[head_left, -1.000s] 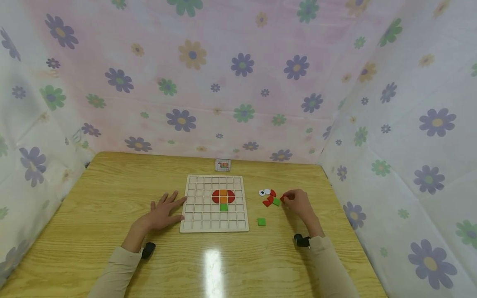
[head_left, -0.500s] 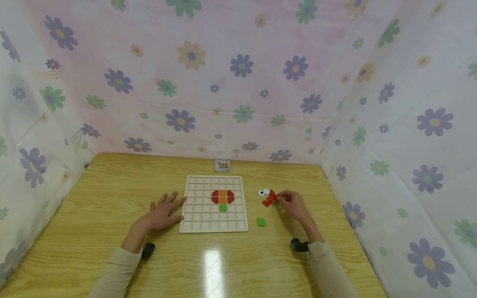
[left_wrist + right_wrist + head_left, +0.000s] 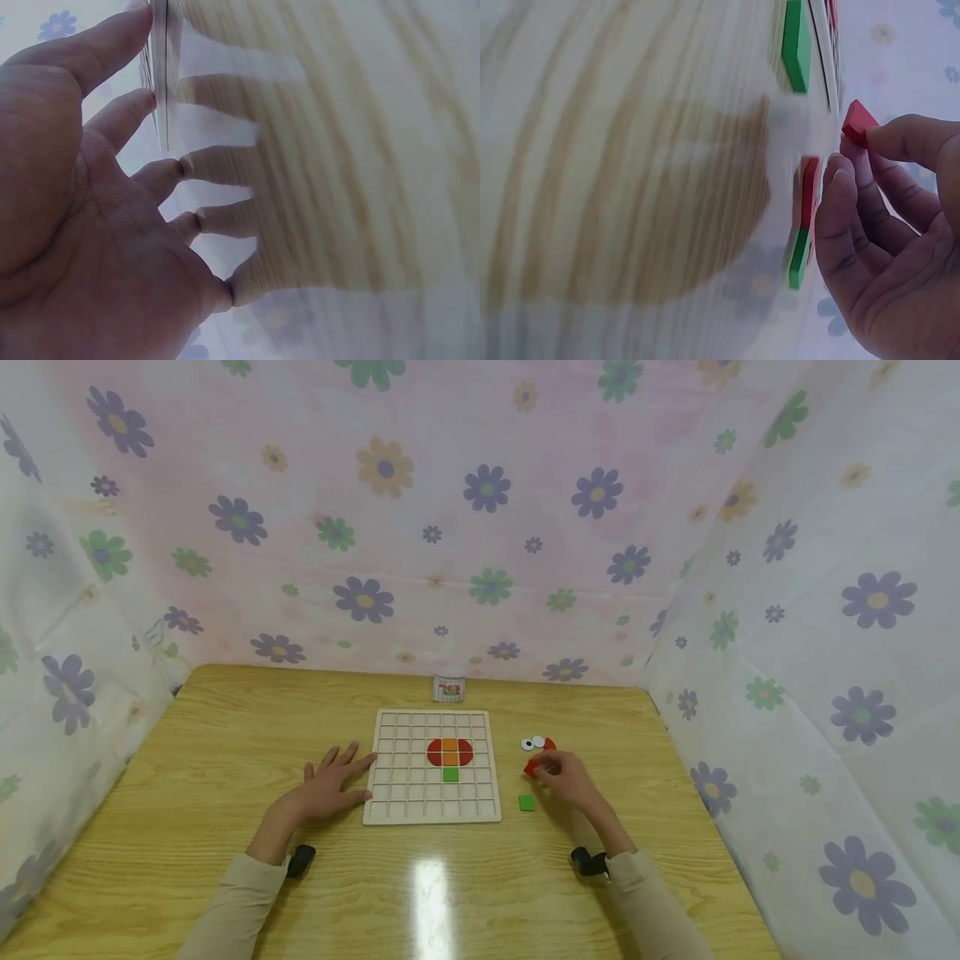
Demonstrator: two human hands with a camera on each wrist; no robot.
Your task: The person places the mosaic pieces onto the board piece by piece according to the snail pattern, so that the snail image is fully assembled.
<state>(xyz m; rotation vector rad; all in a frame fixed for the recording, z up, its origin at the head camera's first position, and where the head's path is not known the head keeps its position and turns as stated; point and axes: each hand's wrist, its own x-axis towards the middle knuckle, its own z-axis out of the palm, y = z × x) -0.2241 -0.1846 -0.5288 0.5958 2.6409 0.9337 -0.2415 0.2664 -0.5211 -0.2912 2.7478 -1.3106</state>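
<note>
My left hand [image 3: 326, 791] lies spread, its thumb and index fingertips at the left edge of the pale grid board [image 3: 431, 821]. In the left wrist view its fingertips [image 3: 185, 166] rest on the table and against the board's side. My right hand [image 3: 572, 779] pinches a small red tile [image 3: 859, 118] between thumb and fingers, raised over the table just right of the board. Below it lie another red tile [image 3: 808, 191] and a green tile [image 3: 799, 257]. On the board sit red half-round tiles [image 3: 435, 752], orange squares [image 3: 449, 746] and a green square [image 3: 451, 775].
Beyond the right hand lie a white disc with a black dot [image 3: 527, 744], a plain white disc [image 3: 538, 742] and a red tile [image 3: 551, 744]. A loose green square [image 3: 527, 803] lies nearer me. A small picture card [image 3: 448, 689] stands behind the board.
My right hand has moved left with the red tile, over the loose pieces and closer to the board, covering some of them. The left hand stays at the board's edge.
</note>
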